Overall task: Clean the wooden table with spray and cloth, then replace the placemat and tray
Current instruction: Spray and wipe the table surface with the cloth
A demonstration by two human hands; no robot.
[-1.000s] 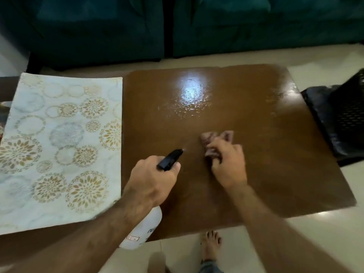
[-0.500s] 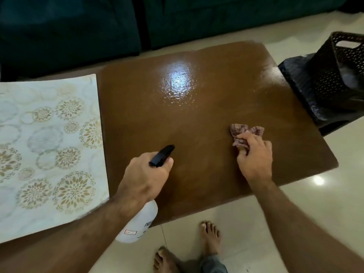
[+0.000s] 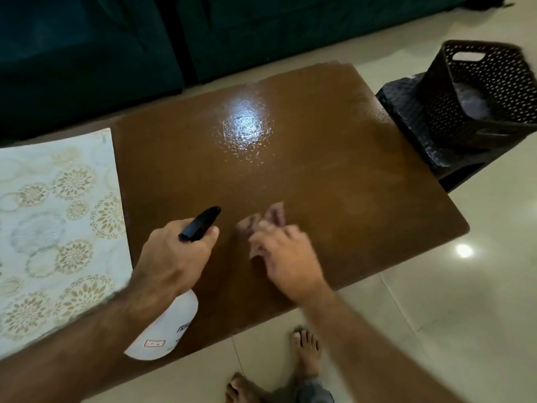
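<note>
A: Where are the hands?

B: The left hand (image 3: 171,257) is wrapped around the neck of a spray bottle (image 3: 165,330), its black nozzle (image 3: 200,223) aimed across the wood and the white body hanging past the worktop's near edge. The right hand (image 3: 287,257) lies just beside it on the cloth (image 3: 261,221), a reddish rag bunched under the fingertips (motion blur hides whether the fingers pinch it or only press flat, so I cannot tell).

A: And the worktop (image 3: 334,175) itself?

B: Brown wood, wet and shiny, with a bright glare patch toward the far side. Both hands sit near the front edge, toward the middle. From the cloth out to the right rounded corner and back to the far edge the wood lies open.

A: What hems it in?

B: On the left the patterned placemat (image 3: 58,228) covers that end of the worktop, its right edge close to the left wrist. Off the right far corner, on the floor, stands a dark perforated basket (image 3: 479,91) on a dark, textured object. A teal sofa (image 3: 116,39) runs along behind. Bare feet (image 3: 305,353) stand on pale tiles just in front of the near edge.
</note>
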